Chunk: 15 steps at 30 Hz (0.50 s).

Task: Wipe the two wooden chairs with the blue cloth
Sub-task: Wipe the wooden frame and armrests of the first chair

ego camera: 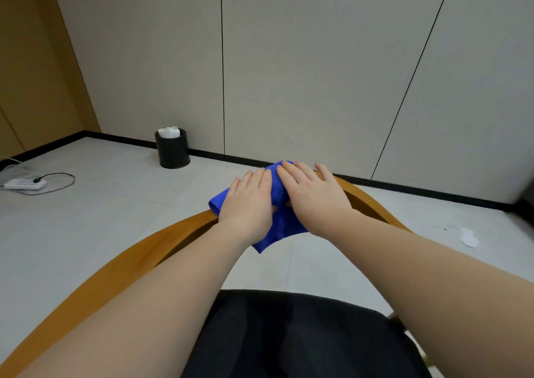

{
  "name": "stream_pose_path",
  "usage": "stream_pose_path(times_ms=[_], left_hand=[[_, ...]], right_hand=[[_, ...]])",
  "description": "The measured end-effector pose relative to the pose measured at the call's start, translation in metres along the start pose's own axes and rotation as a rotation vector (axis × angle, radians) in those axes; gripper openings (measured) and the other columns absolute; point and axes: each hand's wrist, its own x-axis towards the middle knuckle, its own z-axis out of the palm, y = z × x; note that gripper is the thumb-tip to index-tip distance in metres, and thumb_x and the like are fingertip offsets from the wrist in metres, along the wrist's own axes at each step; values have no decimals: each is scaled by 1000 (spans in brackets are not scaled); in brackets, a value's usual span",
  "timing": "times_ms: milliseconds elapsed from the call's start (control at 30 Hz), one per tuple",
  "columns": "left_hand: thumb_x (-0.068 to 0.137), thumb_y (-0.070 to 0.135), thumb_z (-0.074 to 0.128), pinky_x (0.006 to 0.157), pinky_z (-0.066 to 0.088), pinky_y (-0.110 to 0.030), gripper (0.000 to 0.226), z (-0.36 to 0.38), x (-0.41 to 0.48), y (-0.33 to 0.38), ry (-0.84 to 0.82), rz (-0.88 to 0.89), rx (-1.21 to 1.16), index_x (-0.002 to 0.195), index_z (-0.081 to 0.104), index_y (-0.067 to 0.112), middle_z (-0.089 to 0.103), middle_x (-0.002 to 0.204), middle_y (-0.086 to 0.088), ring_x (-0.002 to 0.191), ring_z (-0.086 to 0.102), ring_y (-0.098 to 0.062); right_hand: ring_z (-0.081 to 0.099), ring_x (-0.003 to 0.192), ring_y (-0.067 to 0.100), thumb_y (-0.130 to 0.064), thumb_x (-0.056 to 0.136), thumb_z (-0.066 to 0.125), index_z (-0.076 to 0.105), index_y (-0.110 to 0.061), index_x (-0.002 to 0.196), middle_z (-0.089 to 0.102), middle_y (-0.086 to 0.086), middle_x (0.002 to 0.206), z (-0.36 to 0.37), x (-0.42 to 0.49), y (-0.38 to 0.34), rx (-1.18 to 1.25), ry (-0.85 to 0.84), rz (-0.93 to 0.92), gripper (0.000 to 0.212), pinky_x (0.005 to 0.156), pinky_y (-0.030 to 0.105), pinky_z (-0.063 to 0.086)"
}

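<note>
While left hand [247,204] and right hand [312,201] press cloth [285,227] flat-fingered, bin [172,150] stands beyond chair [135,252].

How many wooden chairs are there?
1: the chair right in front, its curved wooden rail under the cloth. Another may be out of view.

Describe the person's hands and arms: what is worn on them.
Both the left hand and the right hand are bare: no gloves, rings, watch or bracelet show. The left forearm and right forearm are uncovered to the picture's edge, no sleeve in view.
</note>
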Motion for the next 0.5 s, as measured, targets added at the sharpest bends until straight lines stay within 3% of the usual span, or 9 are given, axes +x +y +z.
stream_pose_path(times_ms=[300, 500], left_hand=[[97, 23, 45, 122, 13, -42, 69, -17, 20, 38, -144, 31, 27, 157, 12, 16, 15, 164, 0, 152, 7, -26], [95, 24, 43, 123, 5, -44, 71, -20, 30, 83, -177, 112, 90, 157, 11, 18, 11, 165, 0, 153, 2, -26]], right_hand=[[-2, 153, 24, -28, 104, 39, -3, -8, 157, 2, 6, 166, 4, -18, 24, -2, -27, 134, 70, 123, 48, 0], [6, 153, 25, -30, 103, 39, 2, -6, 156, 13, 7, 164, 22, -40, 53, -9, -52, 242, 70, 122, 46, 3]])
